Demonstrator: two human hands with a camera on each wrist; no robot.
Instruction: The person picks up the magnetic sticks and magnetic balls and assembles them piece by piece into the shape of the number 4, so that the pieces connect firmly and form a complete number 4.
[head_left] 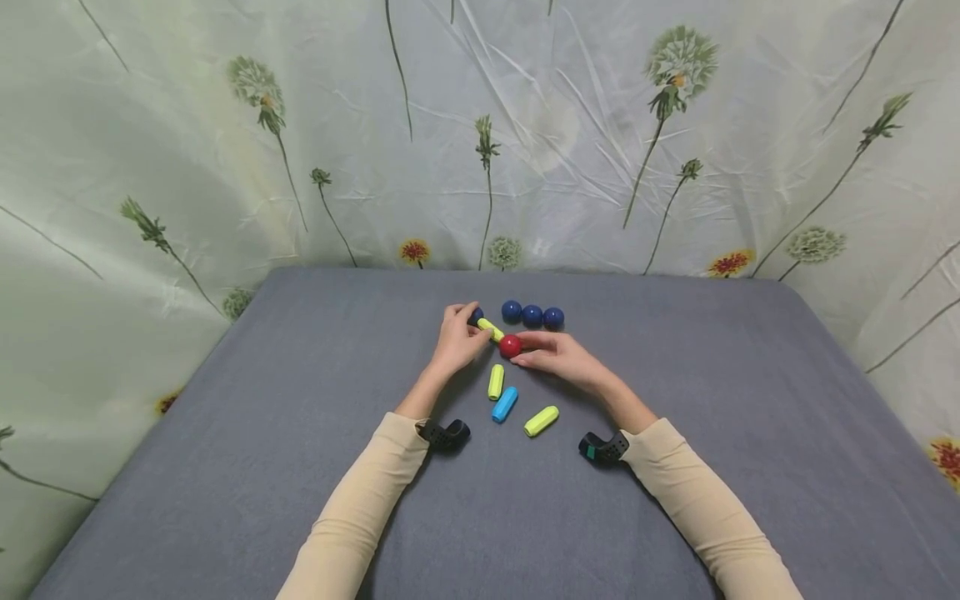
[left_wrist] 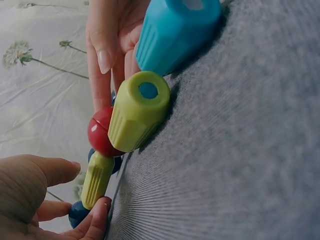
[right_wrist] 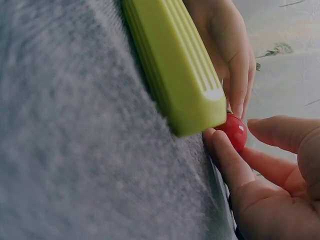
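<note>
A yellow-green ribbed rod (head_left: pixel 491 331) runs between a dark blue ball (left_wrist: pixel 77 214) and a red ball (head_left: pixel 510 346), lined up end to end. My left hand (head_left: pixel 459 340) holds the blue ball at the far-left end, its fingers around it and the thumb beside the rod. From the right, my right hand (head_left: pixel 558 357) grips the red ball between thumb and fingers, as the right wrist view shows. The left hand partly hides the blue ball in the head view.
Three dark blue balls (head_left: pixel 532 316) sit in a row just behind the hands. Nearer lie a yellow-green rod (head_left: pixel 496 382), a blue rod (head_left: pixel 505 405) and another yellow-green rod (head_left: pixel 542 421) on the grey cloth surface (head_left: pixel 300 400). A floral curtain (head_left: pixel 360 125) hangs behind.
</note>
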